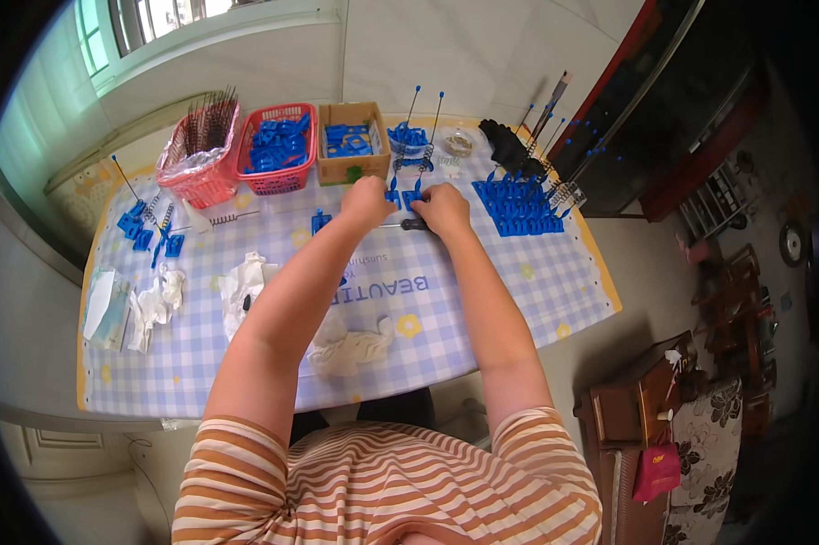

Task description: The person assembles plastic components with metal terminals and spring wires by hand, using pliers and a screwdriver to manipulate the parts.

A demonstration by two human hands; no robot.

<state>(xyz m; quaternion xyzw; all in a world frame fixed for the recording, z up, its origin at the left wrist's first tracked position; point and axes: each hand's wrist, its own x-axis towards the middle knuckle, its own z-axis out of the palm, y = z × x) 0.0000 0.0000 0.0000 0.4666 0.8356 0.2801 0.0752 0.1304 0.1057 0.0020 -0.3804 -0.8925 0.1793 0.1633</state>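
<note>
Blue plastic clip pieces [402, 196] sit at table [518, 300] centre, between both hands, before cardboard box [353, 141]. Left hand [366, 200] curled, fingers closed on one small blue piece. Right hand [443, 207] curled too; whether it grips second piece or dark tool [415, 224] beneath, cannot tell. Step judged: fitting pieces together; next move needs exact alignment, firm press.

Both arms stretched forward.
Left hand [367, 202] and right hand [443, 209] close together, fingers curled downward.
</note>
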